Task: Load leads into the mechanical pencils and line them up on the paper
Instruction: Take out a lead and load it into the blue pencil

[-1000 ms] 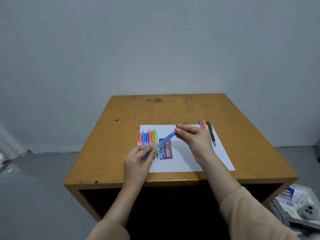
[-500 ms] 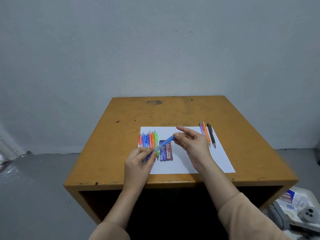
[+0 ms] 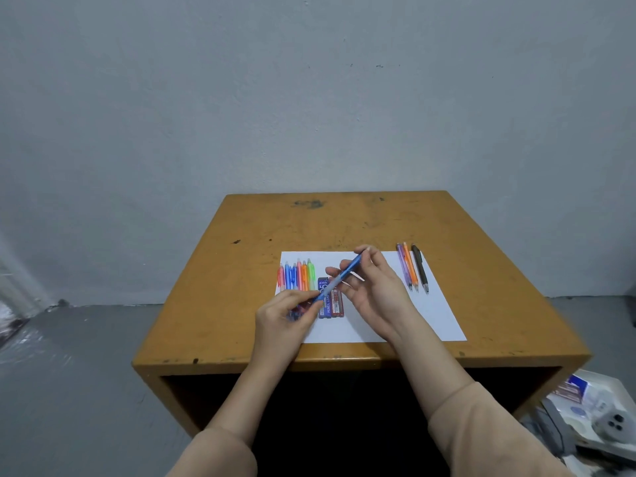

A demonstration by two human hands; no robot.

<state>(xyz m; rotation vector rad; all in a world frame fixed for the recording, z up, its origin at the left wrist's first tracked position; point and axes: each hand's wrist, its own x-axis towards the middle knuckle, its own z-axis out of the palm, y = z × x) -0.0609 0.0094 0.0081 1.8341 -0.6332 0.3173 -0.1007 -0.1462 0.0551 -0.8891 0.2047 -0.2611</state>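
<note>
Gripping the lower, tip end of the blue pencil (image 3: 339,278), the left hand (image 3: 287,316) has its fingers curled round the barrel and holds it slanted up and to the right, above the paper (image 3: 433,318). The right hand (image 3: 377,292) meets the upper end: its fingertips (image 3: 369,252) close on the cap in what looks like a light pinch, the remaining fingers loosely spread below the barrel. Whether the cap is on or already drawn off is too small to tell.

Directly under the pencil lie the lead cases (image 3: 335,306), blue and red, side by side on the sheet. Just left of them sits a bunch of bright pencils (image 3: 297,277), packed close with their caps pointing away. Well apart, at the sheet's far right corner, three pencils (image 3: 411,270) lie in a neat row — purple, orange and dark — tips toward the person. All of it rests on the worn yellow table (image 3: 344,218).

My reading is that this pencil is being opened or closed at the cap for loading, with three likely finished and the bunch waiting. The next move calls for a steady left hold while the right hand works the cap — then a free hand for the thin leads, which snap easily if forced.
</note>
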